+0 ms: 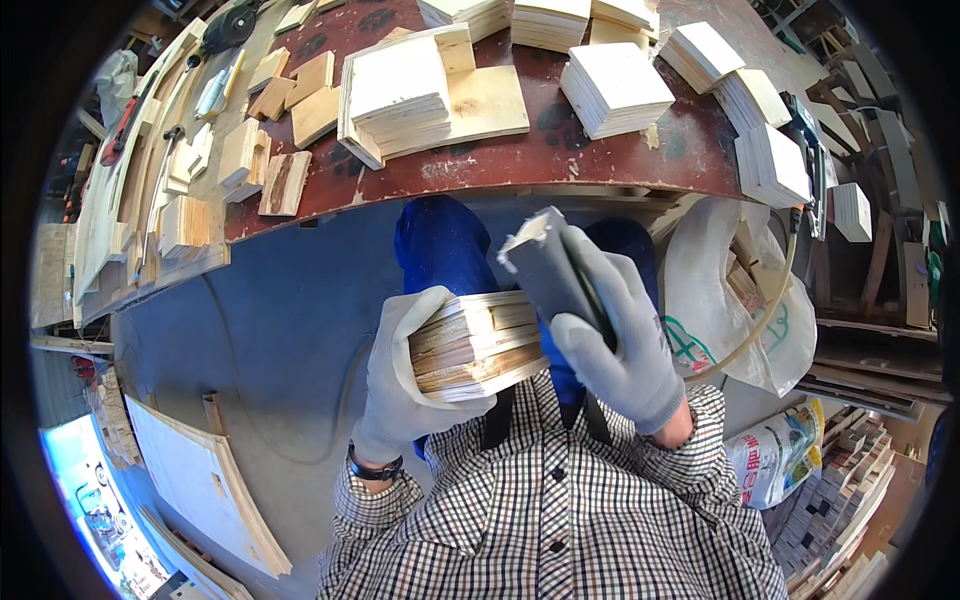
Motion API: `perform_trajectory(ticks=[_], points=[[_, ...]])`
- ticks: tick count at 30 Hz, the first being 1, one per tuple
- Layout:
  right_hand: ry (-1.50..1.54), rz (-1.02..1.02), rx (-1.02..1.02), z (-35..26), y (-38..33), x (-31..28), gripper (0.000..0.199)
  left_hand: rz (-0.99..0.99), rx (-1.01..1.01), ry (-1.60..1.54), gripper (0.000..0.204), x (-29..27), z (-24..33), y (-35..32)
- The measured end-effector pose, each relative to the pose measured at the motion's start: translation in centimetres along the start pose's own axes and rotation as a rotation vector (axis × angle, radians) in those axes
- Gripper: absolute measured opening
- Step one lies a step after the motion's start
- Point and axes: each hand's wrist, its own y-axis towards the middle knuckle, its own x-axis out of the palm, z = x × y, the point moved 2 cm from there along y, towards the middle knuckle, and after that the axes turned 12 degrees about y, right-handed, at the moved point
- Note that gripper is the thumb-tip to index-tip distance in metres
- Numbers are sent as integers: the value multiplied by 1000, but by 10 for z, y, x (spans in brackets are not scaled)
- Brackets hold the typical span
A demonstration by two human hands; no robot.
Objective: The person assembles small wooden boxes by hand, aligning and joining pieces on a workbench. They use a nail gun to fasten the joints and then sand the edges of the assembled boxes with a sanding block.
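Note:
My left hand (392, 385), in a pale work glove, grips a stack of plywood pieces (478, 345) over my lap, layered edges turned up. In my gloved right hand (625, 350) is a dark grey sanding block (555, 272), its far end pale and ragged. The block is tilted beside the stack's upper right corner; whether the two touch I cannot tell. On the red-brown bench (560, 178) ahead sit more plywood stacks, one (615, 90) near the middle and another (400, 85) on a larger plywood sheet.
Several plywood stacks line the bench's right side, near a yellowish hose (765, 320) hanging down. A white sack (715, 290) of wood offcuts stands below. Small wood blocks (285, 183) lie at the bench's left. Large panels (195, 480) lean at lower left, and a printed bag (775, 455) stands at lower right.

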Motion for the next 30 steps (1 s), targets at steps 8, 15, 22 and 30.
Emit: perform_trajectory(ticks=[8, 15, 22, 30], points=[[-119, -2, 127, 23, 2, 5, 73, 60, -106, -70, 113, 0, 4, 3], [-145, -84, -162, -22, -2, 23, 72, 158, -31, 47, 107, 13, 17, 11], [14, 99, 217, 27, -12, -1, 71, 206, 4, 123, 111, 10, 1, 6], [-120, -26, 93, 21, -9, 1, 68, 223, -15, 143, 109, 4, 8, 9]])
